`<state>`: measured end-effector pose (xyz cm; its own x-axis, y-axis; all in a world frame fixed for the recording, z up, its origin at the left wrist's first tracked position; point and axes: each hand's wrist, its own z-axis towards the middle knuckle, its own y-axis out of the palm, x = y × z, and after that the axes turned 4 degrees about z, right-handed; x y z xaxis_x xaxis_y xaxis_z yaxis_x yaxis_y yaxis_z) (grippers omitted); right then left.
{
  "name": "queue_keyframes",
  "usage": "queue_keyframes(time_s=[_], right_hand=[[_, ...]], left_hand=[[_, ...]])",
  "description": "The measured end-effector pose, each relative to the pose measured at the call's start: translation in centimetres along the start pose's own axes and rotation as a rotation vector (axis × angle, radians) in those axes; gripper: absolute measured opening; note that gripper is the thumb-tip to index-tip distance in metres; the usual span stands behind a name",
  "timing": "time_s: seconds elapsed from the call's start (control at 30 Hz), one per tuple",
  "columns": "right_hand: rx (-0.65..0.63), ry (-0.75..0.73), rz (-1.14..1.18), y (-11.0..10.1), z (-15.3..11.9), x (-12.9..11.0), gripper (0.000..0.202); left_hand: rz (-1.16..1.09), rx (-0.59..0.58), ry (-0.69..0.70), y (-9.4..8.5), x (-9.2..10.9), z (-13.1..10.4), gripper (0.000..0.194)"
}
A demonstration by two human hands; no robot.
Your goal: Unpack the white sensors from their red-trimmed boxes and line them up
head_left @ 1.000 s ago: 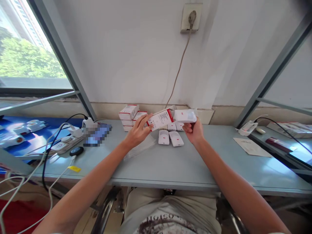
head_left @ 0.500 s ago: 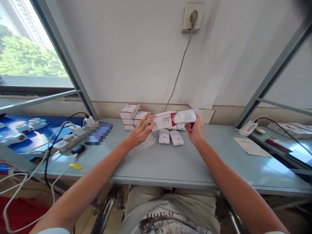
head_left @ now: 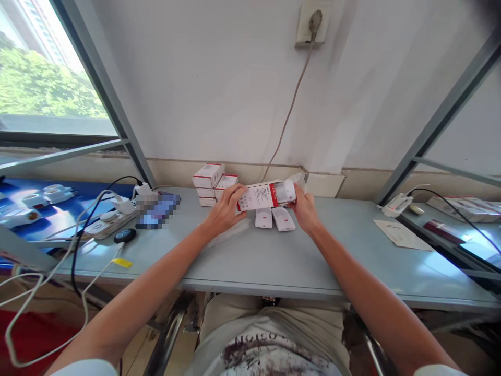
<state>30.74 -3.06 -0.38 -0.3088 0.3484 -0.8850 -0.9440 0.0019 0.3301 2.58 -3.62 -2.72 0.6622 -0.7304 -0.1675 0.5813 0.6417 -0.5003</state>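
Observation:
My left hand [head_left: 227,207] is closed around the left end of a white and red printed box [head_left: 256,198], which it holds up over the bench. Partly inside the box's right end is a white plastic detector-like device [head_left: 288,191] in a clear bag [head_left: 300,179]. My right hand [head_left: 306,210] grips the outer end of that device. Just below the box, two similar white devices, a left one [head_left: 263,218] and a right one [head_left: 284,219], lie on the bench. A flat clear plastic bag [head_left: 230,231] lies by my left wrist.
Several closed boxes [head_left: 209,176] are stacked near the wall. To the left lie a phone [head_left: 159,210], a power strip [head_left: 102,225], a round black puck [head_left: 125,236] and loose cables. A sheet of paper [head_left: 402,234] and a white adapter [head_left: 396,204] are on the right.
The white device has gone further left into the box, and my right hand has moved left with it. My left hand has wrapped more fully around the box.

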Motion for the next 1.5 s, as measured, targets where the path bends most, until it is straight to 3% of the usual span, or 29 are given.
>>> queue_keyframes(time_s=[0.17, 0.3, 0.43, 0.53, 0.6, 0.7, 0.77, 0.87, 1.03, 1.17, 1.3, 1.5], right_hand=[[-0.062, -0.221, -0.111, 0.5, -0.4, 0.5, 0.032], [-0.061, -0.27, -0.19, 0.9, -0.9, 0.4, 0.013], [-0.124, -0.21, -0.132, 1.1, -1.3, -0.3, 0.026], [-0.163, -0.277, -0.176, 1.2, -1.6, -0.6, 0.032], [-0.117, -0.364, -0.257, 1.3, -1.9, -0.4, 0.029], [0.037, -0.444, -0.294, 1.5, -2.3, 0.3, 0.046], [0.031, -0.419, -0.262, 1.8, -2.5, 0.8, 0.047], [-0.109, -0.329, -0.167, 2.1, -2.8, 1.2, 0.044], [-0.217, -0.249, -0.032, 2.4, -3.1, 1.3, 0.042], [-0.245, -0.248, -0.048, 2.3, -3.3, 1.0, 0.031], [-0.312, -0.155, -0.085, 2.5, -3.9, 0.8, 0.026], [-0.309, -0.17, -0.161, 2.4, -4.1, 1.0, 0.033]], left_hand=[[0.057, -0.046, -0.001, 0.2, 0.5, -0.1, 0.089], [0.058, -0.063, 0.02, 0.5, 1.2, -0.1, 0.087], [0.044, -0.065, -0.039, 0.4, 1.6, 0.0, 0.085], [-0.019, -0.028, -0.108, 0.3, 2.0, 0.4, 0.083], [-0.081, -0.007, -0.164, 0.3, 2.4, 0.7, 0.083], [-0.164, 0.019, -0.261, 0.4, 3.1, 1.1, 0.082], [-0.205, 0.03, -0.324, 0.4, 3.5, 1.3, 0.083], [-0.287, 0.02, -0.378, 0.3, 4.0, 1.4, 0.085], [-0.496, -0.101, -0.368, 0.1, 4.2, 1.4, 0.085], [-0.745, -0.174, -0.491, -0.1, 4.4, 1.6, 0.074], [-1.014, -0.228, -0.675, -0.3, 4.6, 1.9, 0.063], [-1.126, -0.197, -0.748, -0.2, 4.7, 2.1, 0.055]])
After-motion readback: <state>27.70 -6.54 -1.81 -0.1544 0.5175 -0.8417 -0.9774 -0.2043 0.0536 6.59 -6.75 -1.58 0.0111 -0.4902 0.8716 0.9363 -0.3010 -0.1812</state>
